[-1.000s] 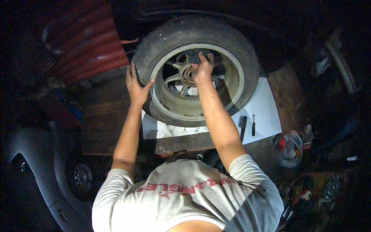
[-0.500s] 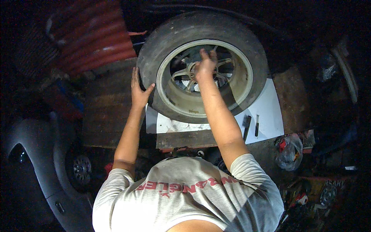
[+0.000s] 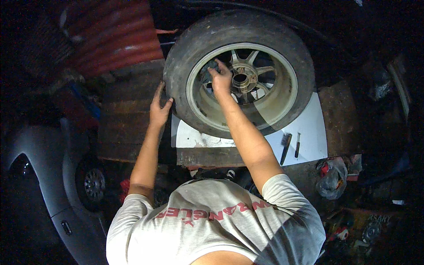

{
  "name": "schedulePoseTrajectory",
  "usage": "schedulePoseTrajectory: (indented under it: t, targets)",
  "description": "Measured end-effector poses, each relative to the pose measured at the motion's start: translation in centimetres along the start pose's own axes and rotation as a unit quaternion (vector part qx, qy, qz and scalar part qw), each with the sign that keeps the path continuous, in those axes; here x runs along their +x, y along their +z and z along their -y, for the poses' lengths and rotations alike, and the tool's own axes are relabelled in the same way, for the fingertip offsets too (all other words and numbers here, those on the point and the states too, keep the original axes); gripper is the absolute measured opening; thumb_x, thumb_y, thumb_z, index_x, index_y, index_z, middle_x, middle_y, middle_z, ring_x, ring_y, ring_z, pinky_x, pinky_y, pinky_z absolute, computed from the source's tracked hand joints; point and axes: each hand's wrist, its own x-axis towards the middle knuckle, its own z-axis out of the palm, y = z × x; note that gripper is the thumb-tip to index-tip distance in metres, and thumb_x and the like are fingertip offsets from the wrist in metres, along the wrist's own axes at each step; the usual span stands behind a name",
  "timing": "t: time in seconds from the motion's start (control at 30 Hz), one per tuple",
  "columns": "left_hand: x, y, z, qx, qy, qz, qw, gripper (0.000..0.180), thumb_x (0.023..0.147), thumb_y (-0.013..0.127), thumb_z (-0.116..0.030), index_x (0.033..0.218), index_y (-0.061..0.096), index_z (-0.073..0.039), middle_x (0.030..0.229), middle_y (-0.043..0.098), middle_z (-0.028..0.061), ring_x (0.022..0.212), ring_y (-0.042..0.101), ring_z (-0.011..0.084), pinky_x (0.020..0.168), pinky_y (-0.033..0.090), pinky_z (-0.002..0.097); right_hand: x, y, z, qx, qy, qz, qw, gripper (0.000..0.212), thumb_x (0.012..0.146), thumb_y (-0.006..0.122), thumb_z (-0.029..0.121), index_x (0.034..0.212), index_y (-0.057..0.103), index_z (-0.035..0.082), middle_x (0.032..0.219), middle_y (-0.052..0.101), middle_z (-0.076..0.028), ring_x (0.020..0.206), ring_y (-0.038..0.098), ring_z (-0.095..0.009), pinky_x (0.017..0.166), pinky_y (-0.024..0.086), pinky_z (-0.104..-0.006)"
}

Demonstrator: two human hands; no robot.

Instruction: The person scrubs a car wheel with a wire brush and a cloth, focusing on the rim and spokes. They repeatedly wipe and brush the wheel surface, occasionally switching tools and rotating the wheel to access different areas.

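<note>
A car wheel stands in front of me, its dark tyre [image 3: 176,66] around a dirty pale alloy rim [image 3: 282,106] with several spokes and an open centre hole. My left hand [image 3: 160,110] rests against the tyre's left side, thumb and fingers apart. Inside the rim, left of the hub [image 3: 243,79], my right hand [image 3: 221,79] presses a dark, crumpled rag [image 3: 209,70] to the inner barrel. Part of the rag is hidden behind my fingers.
Under the wheel lies a white sheet [image 3: 313,132] on boards. A black-handled brush [image 3: 286,148] and a slim dark-handled tool [image 3: 297,145] lie on it. A clear plastic bag [image 3: 332,179] sits to the right. A grey car [image 3: 44,176] is at left, red corrugated metal [image 3: 110,35] behind.
My right hand has moved left from over the hub to the rim's left inner side, where the dark rag now shows. My left hand stays by the tyre. The view has shifted slightly.
</note>
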Motion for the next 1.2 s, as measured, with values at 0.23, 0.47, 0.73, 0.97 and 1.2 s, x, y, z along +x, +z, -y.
schedulePoseTrajectory:
  t: [0.23,0.47,0.73,0.97,1.2]
  targets:
    - [-2.2,0.7,0.1,0.036,0.029,-0.002,0.999,0.065,0.081,0.065,-0.005,0.141,0.041,-0.004,0.150,0.036,0.0182,0.139,0.034,0.0285,0.114,0.025,0.0379,-6.3,-6.3,-9.7,-0.390,-0.120,0.158,0.899,0.036,0.078,0.065,0.007,0.114,0.067,0.007,0.115,0.066,-0.017,0.106,0.063,-0.031,0.093,0.048,-0.0351]
    - [-3.4,0.1,1.4,0.025,0.019,0.006,0.999,0.064,0.081,0.065,-0.005,0.141,0.042,-0.004,0.148,0.039,0.0186,0.138,0.037,0.0294,0.113,0.027,0.0383,-7.7,-6.6,-8.0,-0.418,0.037,0.119,0.900,0.037,0.077,0.067,0.006,0.114,0.067,0.006,0.114,0.066,-0.017,0.105,0.064,-0.031,0.093,0.047,-0.0352]
    - [-4.2,-0.1,0.9,0.089,0.068,-0.040,0.993,0.060,0.080,0.065,-0.006,0.137,0.046,-0.004,0.144,0.041,0.0206,0.136,0.036,0.0336,0.112,0.028,0.0412,-6.0,-0.8,-4.7,-0.162,-0.090,0.062,0.981,0.037,0.079,0.066,0.005,0.116,0.066,0.005,0.122,0.063,-0.017,0.117,0.057,-0.027,0.101,0.041,-0.0348]
    - [-7.4,2.2,0.5,0.079,0.057,-0.056,0.994,0.060,0.080,0.065,-0.009,0.136,0.046,-0.004,0.145,0.038,0.0209,0.136,0.035,0.0364,0.112,0.028,0.0437,-11.3,-12.5,-7.3,-0.515,-0.093,0.193,0.830,0.035,0.075,0.064,0.005,0.109,0.069,0.009,0.115,0.065,-0.017,0.102,0.062,-0.036,0.091,0.050,-0.0423]
    - [-6.3,3.2,0.6,0.099,0.068,-0.072,0.990,0.061,0.079,0.065,-0.009,0.136,0.045,-0.003,0.147,0.035,0.0210,0.136,0.034,0.0367,0.111,0.029,0.0443,-9.3,-7.8,-9.3,-0.404,0.043,0.051,0.912,0.041,0.076,0.070,0.010,0.116,0.068,0.013,0.107,0.068,-0.019,0.105,0.063,-0.035,0.090,0.049,-0.0380]
